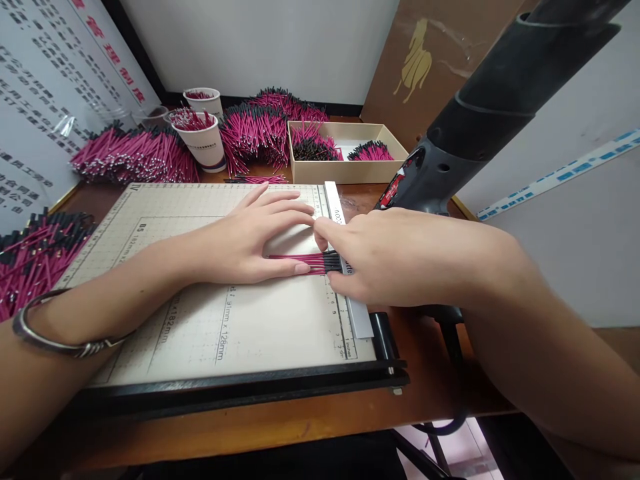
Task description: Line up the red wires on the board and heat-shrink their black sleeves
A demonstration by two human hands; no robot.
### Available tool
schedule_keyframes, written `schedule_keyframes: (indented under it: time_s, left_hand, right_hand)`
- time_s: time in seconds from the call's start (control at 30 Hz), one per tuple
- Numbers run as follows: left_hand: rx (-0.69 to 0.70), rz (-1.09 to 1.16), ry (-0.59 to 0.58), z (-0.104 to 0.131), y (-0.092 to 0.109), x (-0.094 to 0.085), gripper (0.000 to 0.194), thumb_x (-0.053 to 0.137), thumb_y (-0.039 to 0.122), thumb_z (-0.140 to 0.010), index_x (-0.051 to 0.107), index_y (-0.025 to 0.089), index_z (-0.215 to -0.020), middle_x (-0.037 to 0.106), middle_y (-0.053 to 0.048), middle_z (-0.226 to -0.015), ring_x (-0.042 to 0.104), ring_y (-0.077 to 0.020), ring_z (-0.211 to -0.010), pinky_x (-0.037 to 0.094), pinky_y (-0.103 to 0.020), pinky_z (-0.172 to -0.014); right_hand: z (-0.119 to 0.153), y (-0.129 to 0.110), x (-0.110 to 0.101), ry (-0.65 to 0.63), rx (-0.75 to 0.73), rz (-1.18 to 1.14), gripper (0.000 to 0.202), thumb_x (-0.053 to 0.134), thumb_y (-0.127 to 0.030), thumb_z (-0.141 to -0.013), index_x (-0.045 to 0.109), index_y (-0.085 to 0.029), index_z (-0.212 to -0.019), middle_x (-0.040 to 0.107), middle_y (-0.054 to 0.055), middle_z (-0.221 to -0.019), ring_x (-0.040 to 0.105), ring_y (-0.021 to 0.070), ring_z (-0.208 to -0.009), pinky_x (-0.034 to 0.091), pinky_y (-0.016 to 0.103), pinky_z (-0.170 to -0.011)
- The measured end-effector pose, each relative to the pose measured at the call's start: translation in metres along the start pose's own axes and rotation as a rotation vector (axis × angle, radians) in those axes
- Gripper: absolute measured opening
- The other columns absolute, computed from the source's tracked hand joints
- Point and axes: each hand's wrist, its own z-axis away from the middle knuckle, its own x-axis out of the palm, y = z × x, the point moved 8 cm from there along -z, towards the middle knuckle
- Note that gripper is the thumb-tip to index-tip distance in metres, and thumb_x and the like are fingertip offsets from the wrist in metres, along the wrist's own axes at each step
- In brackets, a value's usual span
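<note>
A small row of magenta wires with black sleeved ends (332, 261) lies flat on the cream board of a paper trimmer (280, 327). The black ends reach the white strip (359, 319) along the board's right edge. My left hand (260, 233) rests flat with its fingers stretched, its thumb along the near side of the wires; part of the wires is hidden beneath it. From the right, my right hand (390, 253) closes on the black ends, index finger on the far side and thumb on the near side. Its other fingers are hidden.
Behind the board are heaped magenta wires (140, 155), paper cups of wires (203, 143) and a shallow cardboard box (345, 172). More wires (40, 253) lie at left. A thick dark grey tube (480, 113) slants over the right side. The wooden table edge (225, 437) runs in front.
</note>
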Motion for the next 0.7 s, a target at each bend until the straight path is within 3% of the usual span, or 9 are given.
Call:
schedule_keyframes:
  time_s: [0.13, 0.33, 0.7]
  left_hand:
    - [-0.007, 0.019, -0.001, 0.001, 0.000, 0.000, 0.066, 0.055, 0.075, -0.095, 0.065, 0.024, -0.135, 0.059, -0.010, -0.153, 0.041, -0.0365, -0.149, 0.019, -0.059, -0.129]
    - [0.028, 0.028, -0.020, 0.002, 0.003, 0.000, 0.070, 0.063, 0.074, -0.091, 0.063, 0.024, -0.140, 0.057, -0.010, -0.155, 0.038, -0.0382, -0.152, 0.015, -0.060, -0.131]
    - [0.058, 0.024, -0.017, 0.002, 0.007, -0.001, 0.060, 0.061, 0.066, -0.093, 0.062, 0.026, -0.138, 0.057, -0.009, -0.155, 0.039, -0.0343, -0.152, 0.013, -0.058, -0.132]
  right_hand:
    - [0.000, 0.005, -0.001, -0.020, 0.028, -0.020, 0.041, 0.053, -0.034, -0.090, 0.060, -0.021, -0.128, 0.071, 0.007, -0.091, 0.057, 0.0169, -0.065, 0.034, 0.029, -0.060]
    - [0.002, 0.011, -0.002, -0.027, 0.052, -0.038, 0.035, 0.057, -0.037, -0.086, 0.061, -0.024, -0.118, 0.069, 0.004, -0.086, 0.056, 0.0160, -0.063, 0.034, 0.027, -0.057]
    - [0.005, 0.017, -0.011, -0.010, 0.091, -0.039, 0.033, 0.052, -0.031, -0.092, 0.060, -0.022, -0.123, 0.073, 0.004, -0.086, 0.057, 0.0142, -0.061, 0.033, 0.027, -0.058]
